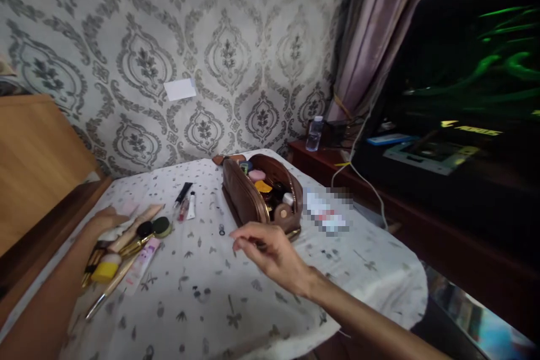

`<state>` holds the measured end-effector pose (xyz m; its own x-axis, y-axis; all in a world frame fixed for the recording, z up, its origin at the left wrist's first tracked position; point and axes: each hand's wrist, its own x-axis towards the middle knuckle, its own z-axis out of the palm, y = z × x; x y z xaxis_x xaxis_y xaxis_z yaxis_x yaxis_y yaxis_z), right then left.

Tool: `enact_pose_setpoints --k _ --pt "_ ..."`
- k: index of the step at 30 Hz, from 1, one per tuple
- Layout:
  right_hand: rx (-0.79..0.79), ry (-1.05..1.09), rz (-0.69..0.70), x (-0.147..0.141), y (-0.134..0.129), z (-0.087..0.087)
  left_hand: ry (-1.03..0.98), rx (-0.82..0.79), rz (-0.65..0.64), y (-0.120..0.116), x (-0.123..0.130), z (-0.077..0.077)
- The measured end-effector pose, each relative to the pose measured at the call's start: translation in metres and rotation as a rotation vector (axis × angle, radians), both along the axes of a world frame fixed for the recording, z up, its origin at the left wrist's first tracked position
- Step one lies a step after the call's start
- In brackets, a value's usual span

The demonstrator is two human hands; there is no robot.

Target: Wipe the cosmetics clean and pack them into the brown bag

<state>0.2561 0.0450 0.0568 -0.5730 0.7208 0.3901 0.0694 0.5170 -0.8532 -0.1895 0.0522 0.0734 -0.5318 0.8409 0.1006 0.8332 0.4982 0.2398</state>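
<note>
The brown bag (242, 197) sits unzipped on the worktop (177, 315), small make-up items showing inside its mouth. Well to the bag's left lies a loose pile: a pink tube (142, 263), a brush (105, 292), a green-lidded jar (162, 227) and more. Between pile and bag are a black tube (183, 195) and a white tube (192, 206).

The left hand (103, 220) is at the pile's far end; I cannot tell whether its fingers grip anything. The right hand (270, 250), just before the bag's near end, shows loosely bent fingers with nothing visible in them.

The step in hand seems to be handling the pile; the next move probably calls for a clean pinch on one item without dragging its neighbours.

"AORUS" reads in yellow on the computer (472, 191) right of the bag. The pink tube's print is illegible.
</note>
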Motion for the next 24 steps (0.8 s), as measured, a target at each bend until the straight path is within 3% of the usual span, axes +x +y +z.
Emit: enact_pose_setpoints --k 3,6,7,9,11,13,15,17,19,22,24 --pt "-0.151 -0.03 0.127 -0.024 0.001 -0.026 -0.082 -0.006 0.08 -0.008 0.009 0.014" --pt "-0.473 0.093 0.251 -0.057 0.01 -0.045 -0.212 0.054 0.026 -0.022 0.038 0.014" --pt "-0.608 0.17 0.276 -0.071 0.012 -0.049 -0.278 0.1 0.007 -0.029 0.055 0.01" --pt "-0.864 0.33 0.294 -0.098 0.015 -0.056 -0.611 0.23 -0.089 -0.043 0.096 -0.004" --pt "-1.07 0.439 0.291 -0.121 0.014 -0.061 -0.773 0.225 -0.227 -0.057 0.14 -0.022" --pt "-1.227 0.46 0.272 -0.136 0.011 -0.067 -0.737 0.229 -0.418 -0.069 0.177 -0.039" --pt "-1.339 0.434 0.217 -0.141 0.006 -0.074 -0.507 0.251 -0.444 -0.076 0.2 -0.052" --pt "-1.398 0.412 0.186 -0.138 0.0 -0.079 -0.299 0.249 -0.453 -0.077 0.209 -0.059" --pt "-1.393 0.417 0.24 -0.134 -0.006 -0.082 -0.184 0.267 -0.463 -0.072 0.206 -0.06" --pt "-1.332 0.394 0.409 -0.13 -0.014 -0.082 -0.136 0.389 -0.41 -0.053 0.192 -0.055" --pt "-1.281 0.364 0.438 -0.129 -0.019 -0.082 -0.219 0.45 -0.368 -0.036 0.179 -0.052"
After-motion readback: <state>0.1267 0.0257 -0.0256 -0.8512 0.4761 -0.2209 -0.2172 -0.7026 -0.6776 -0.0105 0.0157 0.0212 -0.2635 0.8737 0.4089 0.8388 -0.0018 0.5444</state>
